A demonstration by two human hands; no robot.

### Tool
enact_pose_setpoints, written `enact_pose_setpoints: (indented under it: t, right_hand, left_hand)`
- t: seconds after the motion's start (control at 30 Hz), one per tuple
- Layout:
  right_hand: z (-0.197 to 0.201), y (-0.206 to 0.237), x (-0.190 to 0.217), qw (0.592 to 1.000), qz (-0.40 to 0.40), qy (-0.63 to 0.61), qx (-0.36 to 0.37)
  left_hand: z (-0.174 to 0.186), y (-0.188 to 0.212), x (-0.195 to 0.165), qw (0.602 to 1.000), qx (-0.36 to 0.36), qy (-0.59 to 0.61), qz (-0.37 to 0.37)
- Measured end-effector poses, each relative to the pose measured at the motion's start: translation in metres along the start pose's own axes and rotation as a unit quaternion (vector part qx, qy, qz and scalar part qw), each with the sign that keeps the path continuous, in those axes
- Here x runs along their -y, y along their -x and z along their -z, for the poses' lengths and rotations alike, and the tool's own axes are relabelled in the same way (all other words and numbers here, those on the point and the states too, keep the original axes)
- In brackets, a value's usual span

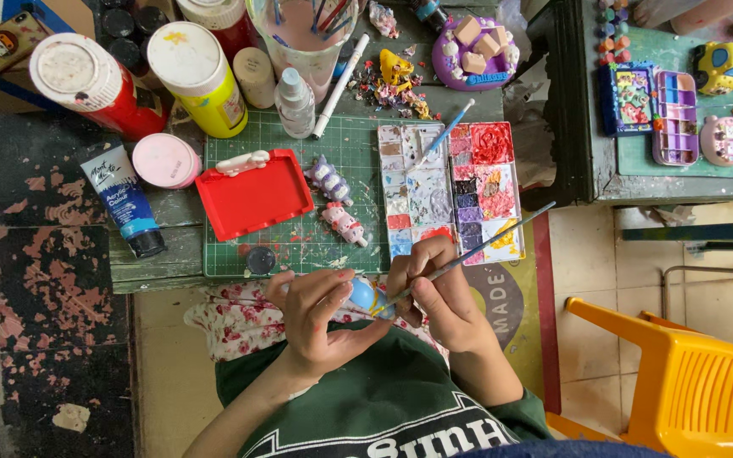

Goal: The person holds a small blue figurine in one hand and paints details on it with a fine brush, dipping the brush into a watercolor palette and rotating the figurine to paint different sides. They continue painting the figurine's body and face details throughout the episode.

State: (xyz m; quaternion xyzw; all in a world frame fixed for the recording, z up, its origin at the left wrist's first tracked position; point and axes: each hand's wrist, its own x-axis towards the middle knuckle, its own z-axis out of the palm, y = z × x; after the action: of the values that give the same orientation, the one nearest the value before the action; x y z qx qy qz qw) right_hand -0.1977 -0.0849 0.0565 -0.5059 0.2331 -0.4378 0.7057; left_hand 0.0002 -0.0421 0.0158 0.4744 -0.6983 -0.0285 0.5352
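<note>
Just below the green cutting mat (358, 153), over the lap, the small figurine (360, 297) lies with its long axis left to right, blue end pointing right. The left hand (316, 318) curls closed around it; the right hand (439, 293) pinches a thin paintbrush (477, 248), whose tip touches the blue end.

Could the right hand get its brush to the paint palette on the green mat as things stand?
Probably yes. The right hand holds the brush just below the paint palette, and nothing lies between them; the left hand holds the small figure off to the side.
</note>
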Motion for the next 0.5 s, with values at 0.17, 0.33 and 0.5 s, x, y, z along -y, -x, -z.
enact_pose_setpoints:
  t: [0.17,0.33,0.5]
  right_hand:
    - [0.0027,0.0000,0.0002,1.000,0.010,-0.006,0.011]
    - [0.0034,0.0010,0.0002,1.000,0.002,-0.006,0.001]
    - [0.0049,-0.0007,0.0001,1.000,0.005,-0.012,0.013]
  left_hand:
    - [0.0000,-0.0004,0.0001,1.000,0.004,0.004,-0.002]
    - [0.0000,-0.0019,-0.0001,1.000,0.004,0.004,-0.005]
    - [0.0004,-0.0028,-0.0011,1.000,0.003,0.007,-0.008]
